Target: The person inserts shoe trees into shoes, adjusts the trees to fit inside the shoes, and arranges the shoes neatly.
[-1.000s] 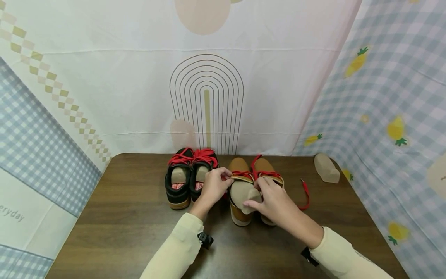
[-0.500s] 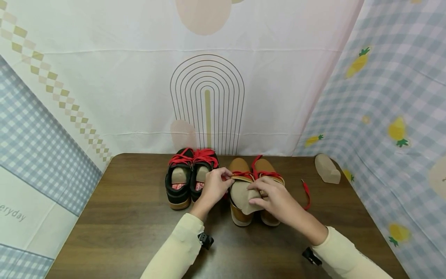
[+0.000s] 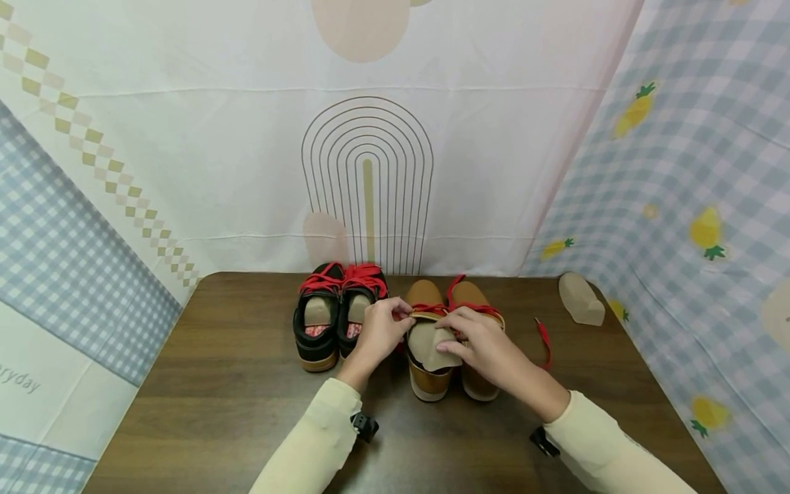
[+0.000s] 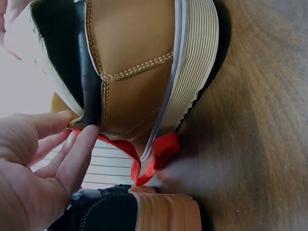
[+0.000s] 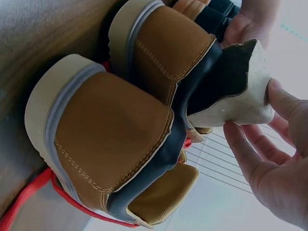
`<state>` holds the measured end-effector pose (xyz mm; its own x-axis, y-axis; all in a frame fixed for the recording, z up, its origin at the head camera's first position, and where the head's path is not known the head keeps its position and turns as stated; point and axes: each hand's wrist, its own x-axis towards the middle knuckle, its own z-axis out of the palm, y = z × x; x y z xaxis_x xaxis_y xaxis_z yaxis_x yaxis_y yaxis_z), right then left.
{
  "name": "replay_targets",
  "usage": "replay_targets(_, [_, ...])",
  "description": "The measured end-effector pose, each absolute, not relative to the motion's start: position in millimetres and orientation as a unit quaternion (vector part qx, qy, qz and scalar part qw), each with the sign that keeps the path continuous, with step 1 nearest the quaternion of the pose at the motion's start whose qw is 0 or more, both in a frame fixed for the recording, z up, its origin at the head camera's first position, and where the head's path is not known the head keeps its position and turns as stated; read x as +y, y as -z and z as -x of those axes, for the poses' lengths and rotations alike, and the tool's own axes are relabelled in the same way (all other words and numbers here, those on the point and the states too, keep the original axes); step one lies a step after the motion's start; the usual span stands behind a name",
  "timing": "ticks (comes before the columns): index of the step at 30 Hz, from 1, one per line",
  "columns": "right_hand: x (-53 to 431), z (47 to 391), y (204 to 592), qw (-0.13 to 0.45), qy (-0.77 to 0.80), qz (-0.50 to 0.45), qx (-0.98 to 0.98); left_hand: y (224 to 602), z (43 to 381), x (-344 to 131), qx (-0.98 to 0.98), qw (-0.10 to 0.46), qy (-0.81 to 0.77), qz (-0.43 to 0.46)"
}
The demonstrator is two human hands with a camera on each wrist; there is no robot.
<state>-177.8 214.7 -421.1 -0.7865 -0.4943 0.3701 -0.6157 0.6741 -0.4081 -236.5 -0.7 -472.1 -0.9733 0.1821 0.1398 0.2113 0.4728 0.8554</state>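
A beige molded paper shoe insert (image 3: 426, 348) sits partly in the opening of the left tan shoe (image 3: 430, 385), its hollow rear end standing out above the collar. My right hand (image 3: 490, 346) pinches it between thumb and fingers; the right wrist view shows the thumb on the insert's outer face (image 5: 261, 98). With my left hand (image 3: 378, 335) I pinch the shoe's collar edge close to the red laces, thumb and finger meeting there in the left wrist view. The insert's front is hidden inside the shoe. The other tan shoe (image 5: 110, 130) stands alongside, under my right hand.
To the left stand two black shoes (image 3: 316, 343) with red laces and beige inserts inside. Another beige insert (image 3: 581, 299) lies at the table's back right corner. A red lace end (image 3: 543, 339) trails on the wooden table (image 3: 216, 384) beside the tan shoes.
The insert has moved forward and deeper into the left tan shoe, uncovering more of its heel. My right hand has shifted its grip on the insert; my left hand stays put.
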Motion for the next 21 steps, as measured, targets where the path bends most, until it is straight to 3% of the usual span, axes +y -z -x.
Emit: replay_targets(21, [196,185,419,0.074,-0.223,-0.229,-0.945,472,237,0,-0.862,0.017,0.493,0.113])
